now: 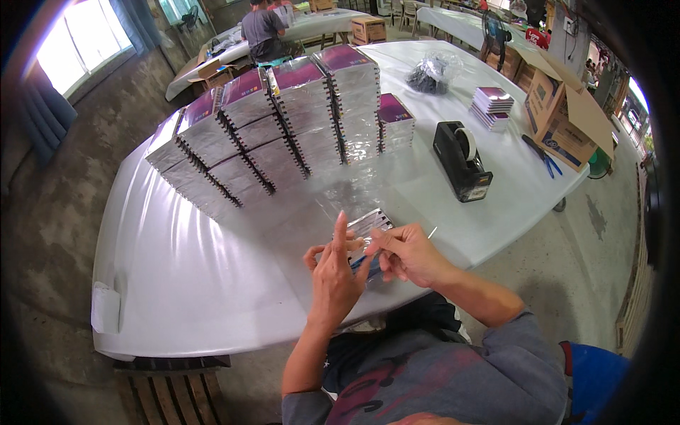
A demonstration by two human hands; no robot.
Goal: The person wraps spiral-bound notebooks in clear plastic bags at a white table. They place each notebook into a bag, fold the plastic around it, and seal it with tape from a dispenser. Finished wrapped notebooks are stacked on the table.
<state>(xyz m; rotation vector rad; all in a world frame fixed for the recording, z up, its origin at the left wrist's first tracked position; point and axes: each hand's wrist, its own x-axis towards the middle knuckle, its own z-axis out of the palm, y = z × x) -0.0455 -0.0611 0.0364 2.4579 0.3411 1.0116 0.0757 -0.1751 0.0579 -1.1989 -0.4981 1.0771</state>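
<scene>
Near the front edge of the table, my two hands meet over a small bundle with a black-toothed edge and a shiny clear wrap (371, 222). My left hand (333, 280) has its index finger stretched up and the other fingers apart. Its thumb reaches toward my right hand (414, 256), whose thumb and fingertips are pinched together; what they hold, if anything, is too small to make out. A thin white stick (432, 232) shows just beyond the right knuckles. Something blue (360, 262) lies below the fingers, mostly hidden.
Tall stacks of wrapped, purple-topped spiral-bound books (283, 106) stand behind my hands. To the right are a black tape dispenser (460, 163), a small purple stack (492, 108), blue-handled pliers (544, 156) and an open carton (567, 117). A person (263, 32) sits at a far table.
</scene>
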